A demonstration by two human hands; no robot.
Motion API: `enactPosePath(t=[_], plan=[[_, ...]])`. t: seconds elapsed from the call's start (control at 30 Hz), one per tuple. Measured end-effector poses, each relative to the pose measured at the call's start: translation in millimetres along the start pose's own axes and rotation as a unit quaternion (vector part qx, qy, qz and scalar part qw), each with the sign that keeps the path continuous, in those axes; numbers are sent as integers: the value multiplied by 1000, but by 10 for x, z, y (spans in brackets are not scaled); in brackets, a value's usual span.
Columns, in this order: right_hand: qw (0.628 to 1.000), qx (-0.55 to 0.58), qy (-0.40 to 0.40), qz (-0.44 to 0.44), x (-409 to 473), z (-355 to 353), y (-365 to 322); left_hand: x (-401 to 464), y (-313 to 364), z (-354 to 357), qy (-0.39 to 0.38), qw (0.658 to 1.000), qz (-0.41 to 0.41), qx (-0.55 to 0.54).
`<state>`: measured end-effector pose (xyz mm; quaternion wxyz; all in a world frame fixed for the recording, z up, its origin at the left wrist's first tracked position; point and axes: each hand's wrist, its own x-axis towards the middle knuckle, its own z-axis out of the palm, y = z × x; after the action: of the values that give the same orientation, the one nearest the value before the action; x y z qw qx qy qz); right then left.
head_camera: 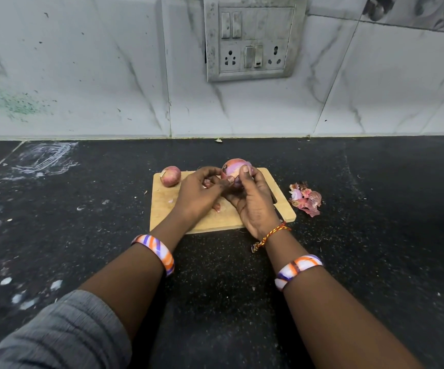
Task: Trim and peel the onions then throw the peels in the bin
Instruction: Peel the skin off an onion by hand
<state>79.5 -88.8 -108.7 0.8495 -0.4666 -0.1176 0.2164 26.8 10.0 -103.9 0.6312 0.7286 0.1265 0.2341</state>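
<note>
Peeling step, judged midway: round red-purple onion (pixel 235 170), partly skinned, raised over pale wooden cutting board (pixel 162 209). Right hand (pixel 253 201) curled round it; left hand (pixel 202 191) pinching loose skin. Second unpeeled small onion (pixel 170 176) at board's far-left corner. Papery pink peel heap (pixel 305 198) on black speckled tabletop (pixel 82 235). Next, likely: strip remaining skin.

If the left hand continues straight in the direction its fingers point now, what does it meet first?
Probably the onion held in the right hand. The left hand points right and slightly away, its fingertips already at the onion's skin.
</note>
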Motion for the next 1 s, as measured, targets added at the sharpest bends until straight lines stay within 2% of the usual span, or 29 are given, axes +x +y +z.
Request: enactPosePath(t=[0.1, 0.23, 0.5, 0.63, 0.87, 1.0], plan=[[1000, 1, 6, -12, -20, 13, -9, 2, 4, -5, -4, 1000, 6, 19], [999, 15, -28, -16, -39, 5, -32, -24, 44, -7, -10, 1000, 6, 17], [997, -35, -51, -41, -69, 5, -35, -26, 42, -25, 35, 999, -18, -2], [998, -1, -51, -23, -80, -6, -72, -29, 33, -43, 41, 997, -44, -38], [998, -43, -52, -15, -118, 45, -92, -60, 75, -60, 79, 994, -32, -65], [998, -33, -46, -1, -115, 51, -115, -83, 110, -51, 74, 994, -26, -80]])
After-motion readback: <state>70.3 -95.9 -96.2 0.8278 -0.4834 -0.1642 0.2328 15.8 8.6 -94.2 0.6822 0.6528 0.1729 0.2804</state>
